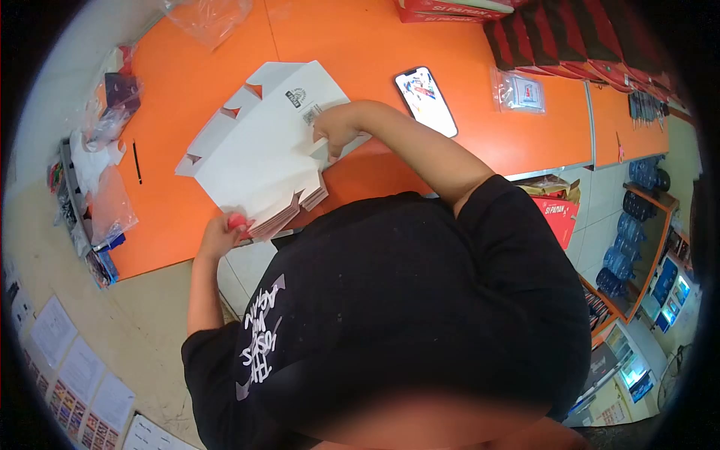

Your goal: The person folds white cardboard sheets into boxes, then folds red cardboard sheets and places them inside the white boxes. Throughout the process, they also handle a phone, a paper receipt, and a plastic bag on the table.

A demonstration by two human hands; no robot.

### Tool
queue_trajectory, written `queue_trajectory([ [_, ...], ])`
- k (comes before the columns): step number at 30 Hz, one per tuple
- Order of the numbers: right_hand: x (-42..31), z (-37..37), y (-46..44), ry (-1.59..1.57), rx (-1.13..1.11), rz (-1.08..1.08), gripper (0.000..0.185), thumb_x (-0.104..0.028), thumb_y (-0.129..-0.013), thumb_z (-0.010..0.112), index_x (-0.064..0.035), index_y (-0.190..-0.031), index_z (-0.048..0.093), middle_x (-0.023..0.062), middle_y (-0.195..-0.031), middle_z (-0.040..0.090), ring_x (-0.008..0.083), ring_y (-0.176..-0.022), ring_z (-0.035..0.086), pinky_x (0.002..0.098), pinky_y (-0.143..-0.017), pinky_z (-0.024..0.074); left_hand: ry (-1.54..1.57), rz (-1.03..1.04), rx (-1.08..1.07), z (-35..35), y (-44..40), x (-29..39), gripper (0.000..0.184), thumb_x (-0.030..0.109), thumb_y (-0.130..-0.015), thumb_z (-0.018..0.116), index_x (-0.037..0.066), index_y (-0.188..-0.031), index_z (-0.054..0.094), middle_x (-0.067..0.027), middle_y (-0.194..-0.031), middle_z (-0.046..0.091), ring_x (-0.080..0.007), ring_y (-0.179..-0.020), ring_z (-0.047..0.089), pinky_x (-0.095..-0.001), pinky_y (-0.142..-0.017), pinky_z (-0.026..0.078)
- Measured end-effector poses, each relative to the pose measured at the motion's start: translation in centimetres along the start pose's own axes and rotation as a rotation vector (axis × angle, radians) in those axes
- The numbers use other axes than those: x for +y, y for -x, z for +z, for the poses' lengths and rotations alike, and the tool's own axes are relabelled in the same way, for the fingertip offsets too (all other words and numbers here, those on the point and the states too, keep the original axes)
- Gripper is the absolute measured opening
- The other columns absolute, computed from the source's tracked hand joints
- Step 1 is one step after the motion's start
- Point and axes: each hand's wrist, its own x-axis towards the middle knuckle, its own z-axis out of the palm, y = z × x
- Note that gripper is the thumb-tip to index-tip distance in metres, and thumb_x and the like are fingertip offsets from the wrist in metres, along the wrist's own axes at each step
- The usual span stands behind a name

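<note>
A stack of flat, die-cut white cardboard box sheets [255,142] lies at the front edge of the orange table, with a dark logo and a square code printed on the top one. My right hand [339,129] is at the sheet's right side, its fingers curled on a small flap near the code. At the lower left corner of the stack, my left hand [219,235] is closed around a small rounded red thing [237,221], whose kind I cannot make out. Several sheet edges show fanned beneath the top one.
A phone [426,101] with its screen lit lies right of the sheets, near a clear plastic packet [519,91]. A black pencil [136,161] and crumpled plastic bags [112,206] are at the left. Red boxes [450,9] and dark red bags [577,34] stand at the back right.
</note>
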Motion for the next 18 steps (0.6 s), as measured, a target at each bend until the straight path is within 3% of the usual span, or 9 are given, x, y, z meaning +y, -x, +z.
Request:
queue_trajectory([
  [3, -0.2, -0.2, -0.5, 0.048, -0.062, 0.053, 0.033, -0.015, -0.061, 0.072, -0.0065, -0.092, 0.064, 0.0119, -0.081, 0.064, 0.0251, -0.076, 0.060, 0.0364, -0.069, 0.0438, 0.139, 0.005, -0.019, -0.3, -0.6, 0.6, 0.005, 0.007, -0.075, 0.063, 0.003, -0.077, 0.060, -0.0027, -0.065, 0.058, -0.0110, -0.061, 0.051, -0.0274, -0.059, 0.044],
  [7, -2.2, -3.1, -1.7, 0.332, -0.023, -0.094, 0.031, -0.017, -0.062, 0.071, -0.0083, -0.091, 0.065, 0.0114, -0.082, 0.065, 0.0255, -0.079, 0.060, 0.0363, -0.071, 0.0450, 0.172, -0.047, -0.048, -0.1, 0.4, 1.7, 0.010, 0.010, -0.074, 0.064, 0.004, -0.082, 0.060, -0.0030, -0.065, 0.058, -0.0113, -0.060, 0.051, -0.0279, -0.059, 0.044],
  [9, -5.0, -5.9, -1.9, 0.638, 0.185, 0.248, 0.027, -0.014, -0.067, 0.065, -0.0101, -0.093, 0.065, 0.0087, -0.094, 0.064, 0.0260, -0.086, 0.060, 0.0346, -0.074, 0.0462, 0.006, -0.019, -0.016, 1.1, 0.3, 4.0, 0.015, 0.014, -0.075, 0.064, 0.004, -0.086, 0.060, -0.0055, -0.067, 0.060, -0.0135, -0.061, 0.054, -0.0298, -0.061, 0.045],
  [10, -3.6, -6.3, -3.2, 0.646, 0.191, 0.232, 0.027, -0.014, -0.067, 0.065, -0.0101, -0.093, 0.065, 0.0087, -0.094, 0.064, 0.0260, -0.086, 0.060, 0.0346, -0.074, 0.0462, 0.043, 0.070, 0.054, 2.4, -0.1, 5.8, 0.017, 0.016, -0.075, 0.063, 0.005, -0.088, 0.061, -0.0077, -0.070, 0.061, -0.0158, -0.063, 0.057, -0.0306, -0.062, 0.046],
  [12, 0.9, -7.3, -6.2, 0.796, 0.742, 0.042, 0.022, -0.010, -0.071, 0.059, -0.0109, -0.092, 0.066, 0.0062, -0.112, 0.057, 0.0245, -0.097, 0.057, 0.0328, -0.078, 0.0465, 0.201, 0.172, 0.063, 4.5, -0.5, 11.3, 0.023, 0.019, -0.075, 0.061, 0.006, -0.094, 0.061, -0.0114, -0.076, 0.063, -0.0208, -0.070, 0.061, -0.0320, -0.065, 0.047],
  [13, 0.4, -7.7, -5.9, 0.799, 0.753, 0.036, 0.022, -0.010, -0.071, 0.059, -0.0109, -0.092, 0.066, 0.0062, -0.112, 0.057, 0.0245, -0.097, 0.057, 0.0328, -0.078, 0.0465, 0.323, 0.186, 0.004, 4.9, -0.3, 14.4, 0.027, 0.022, -0.076, 0.060, 0.007, -0.099, 0.061, -0.0128, -0.081, 0.064, -0.0235, -0.074, 0.062, -0.0326, -0.068, 0.048],
  [15, -1.1, -8.8, -4.7, 0.284, 0.653, 0.068, 0.020, -0.008, -0.073, 0.056, -0.0108, -0.090, 0.066, 0.0043, -0.125, 0.049, 0.0253, -0.107, 0.051, 0.0333, -0.081, 0.0462, 0.149, 0.367, -0.035, 6.1, -1.7, 16.0, 0.036, 0.026, -0.076, 0.059, 0.010, -0.108, 0.057, -0.0143, -0.095, 0.063, -0.0274, -0.088, 0.060, -0.0358, -0.078, 0.046],
  [17, 0.7, -9.4, -5.7, 0.381, 0.629, -0.011, 0.018, -0.008, -0.073, 0.057, -0.0105, -0.089, 0.066, 0.0056, -0.126, 0.048, 0.0252, -0.107, 0.051, 0.0337, -0.081, 0.0460, -0.146, 0.486, 0.235, 2.9, -3.2, 17.8, 0.040, 0.029, -0.075, 0.059, 0.010, -0.110, 0.056, -0.0148, -0.101, 0.061, -0.0303, -0.097, 0.056, -0.0392, -0.086, 0.042],
  [18, 2.1, -9.6, -6.3, 0.476, 0.596, -0.089, 0.017, -0.008, -0.073, 0.058, -0.0103, -0.087, 0.066, 0.0069, -0.127, 0.047, 0.0251, -0.108, 0.050, 0.0341, -0.082, 0.0458, -0.185, 0.402, 0.454, 0.6, -4.1, 18.4, 0.038, 0.028, -0.075, 0.059, 0.010, -0.108, 0.057, -0.0154, -0.102, 0.059, -0.0322, -0.099, 0.054, -0.0402, -0.088, 0.040],
])
